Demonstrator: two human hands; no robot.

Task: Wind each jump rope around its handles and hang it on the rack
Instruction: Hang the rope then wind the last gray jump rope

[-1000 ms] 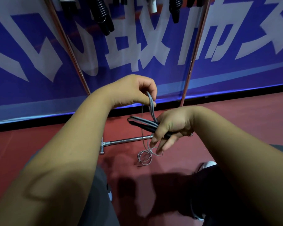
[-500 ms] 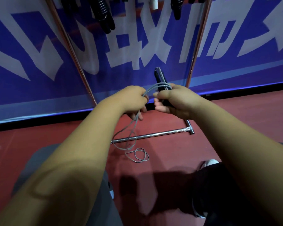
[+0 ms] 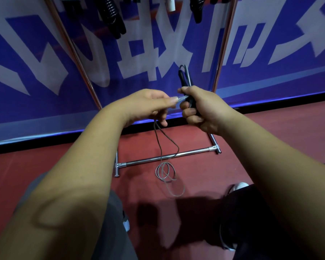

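The right hand [image 3: 204, 109] is wrapped round the black handles [image 3: 185, 77], which look like two pressed side by side, though they are hard to count. Their long axis stands nearly upright, free ends pointing up and a little left toward the blue banner [image 3: 45, 62]. The left hand [image 3: 148, 106], just beside the right, pinches the thin grey cord [image 3: 159, 145] between thumb and forefinger, so a short stretch runs across to the handles. Two strands hang from the left hand, cross the low bar of the rack [image 3: 143, 160] and end in about three loose loops on the red floor [image 3: 270, 137]. The rack shows two slanted chrome uprights, one cross bar and two short feet. At the top edge about three black bundles [image 3: 112, 15] hang, cut off by the frame. Open floor lies between the bar and the person's trouser legs [image 3: 113, 231].
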